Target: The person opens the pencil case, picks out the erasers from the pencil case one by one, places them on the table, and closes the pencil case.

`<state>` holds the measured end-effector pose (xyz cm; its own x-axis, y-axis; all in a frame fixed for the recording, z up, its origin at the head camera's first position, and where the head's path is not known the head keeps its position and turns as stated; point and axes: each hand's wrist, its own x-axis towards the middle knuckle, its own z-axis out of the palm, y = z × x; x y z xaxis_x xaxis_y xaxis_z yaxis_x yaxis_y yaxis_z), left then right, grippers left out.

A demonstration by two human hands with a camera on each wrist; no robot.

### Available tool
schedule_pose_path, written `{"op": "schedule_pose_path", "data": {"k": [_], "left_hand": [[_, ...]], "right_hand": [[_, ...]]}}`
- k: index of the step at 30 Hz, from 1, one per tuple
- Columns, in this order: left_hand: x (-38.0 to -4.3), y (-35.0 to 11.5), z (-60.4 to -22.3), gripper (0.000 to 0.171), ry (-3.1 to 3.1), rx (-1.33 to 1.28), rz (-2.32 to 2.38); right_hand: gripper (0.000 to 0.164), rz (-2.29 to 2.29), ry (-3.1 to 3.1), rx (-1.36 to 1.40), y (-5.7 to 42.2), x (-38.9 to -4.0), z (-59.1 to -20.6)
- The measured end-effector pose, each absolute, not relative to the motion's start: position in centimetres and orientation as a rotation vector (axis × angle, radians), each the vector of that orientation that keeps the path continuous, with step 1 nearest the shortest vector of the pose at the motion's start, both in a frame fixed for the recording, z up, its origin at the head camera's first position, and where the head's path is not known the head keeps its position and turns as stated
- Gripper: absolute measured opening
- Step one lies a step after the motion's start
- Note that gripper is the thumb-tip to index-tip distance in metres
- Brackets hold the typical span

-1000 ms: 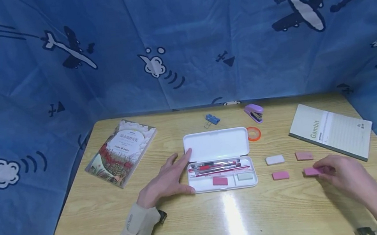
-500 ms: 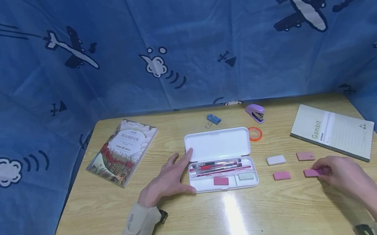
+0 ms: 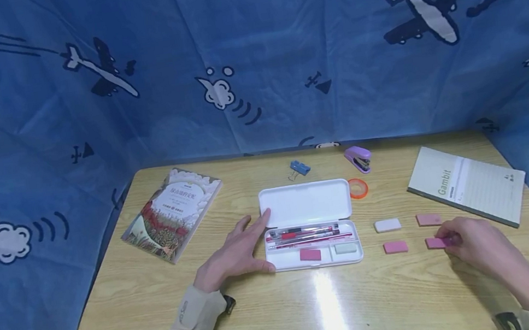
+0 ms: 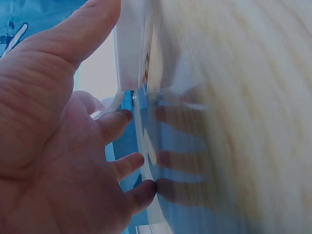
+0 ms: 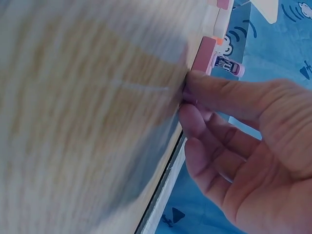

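In the head view my left hand [image 3: 236, 254] rests spread at the left side of an open white pencil case [image 3: 305, 204], its thumb by the lower corner and a fingertip at the lid. Several pens [image 3: 302, 233], a pink eraser [image 3: 310, 254] and a pale green eraser [image 3: 346, 248] lie inside the case. My right hand [image 3: 478, 249] pinches one end of a pink eraser [image 3: 435, 243] on the table between thumb and fingers. Beside it lie a white eraser [image 3: 387, 225], a pink one to the left [image 3: 396, 247] and a pinkish one behind [image 3: 428, 219].
A notebook [image 3: 465, 187] lies behind the right hand, a picture-covered book [image 3: 171, 215] at the far left. Behind the case are a blue binder clip [image 3: 300, 168], a purple stapler [image 3: 358, 159] and an orange tape roll [image 3: 359, 188]. A blue curtain [image 3: 250, 51] closes off the back.
My right hand and the pink eraser it pinches have shifted very slightly left. The left hand stays at the case; the whole head view moved a little.
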<state>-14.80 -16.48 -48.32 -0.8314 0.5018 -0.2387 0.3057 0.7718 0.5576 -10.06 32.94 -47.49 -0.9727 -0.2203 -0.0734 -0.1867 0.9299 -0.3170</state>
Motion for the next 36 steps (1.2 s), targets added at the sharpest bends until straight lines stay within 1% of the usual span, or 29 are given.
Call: {"op": "schedule_pose_path", "data": {"k": [6,8,12,15,21,27,36], "left_hand": [[-14.7,-16.4,-48.3,0.127,2.59,0.613,0.727],[-14.7,-16.4,-48.3,0.127,2.59,0.611,0.731],[-14.7,-16.4,-48.3,0.127,2.588,0.597,0.725],[-14.6,-16.5,-48.3,0.128,2.589,0.595,0.73],[-14.7,-16.5,-48.4,0.128,2.585,0.592,0.736],[-14.7,-16.6,-48.5,0.127,2.583,0.578,0.736],[-14.7,-16.5,-48.4,0.127,2.584,0.58,0.725]], "right_hand": [[0.026,-0.459,2.942,-0.306,33.0,-10.0,-47.1],[0.023,-0.451,2.95,-0.305,32.8,-9.9,-46.8],[0.026,-0.449,2.986,-0.322,31.7,-9.9,-45.8],[0.028,-0.473,3.026,-0.395,30.0,-10.1,-45.0],[0.026,-0.515,3.108,-0.574,24.7,-10.5,-44.3],[0.025,-0.572,3.117,-0.816,19.7,-10.8,-44.1],[0.024,-0.623,3.057,-0.948,16.0,-10.8,-44.8]]}}
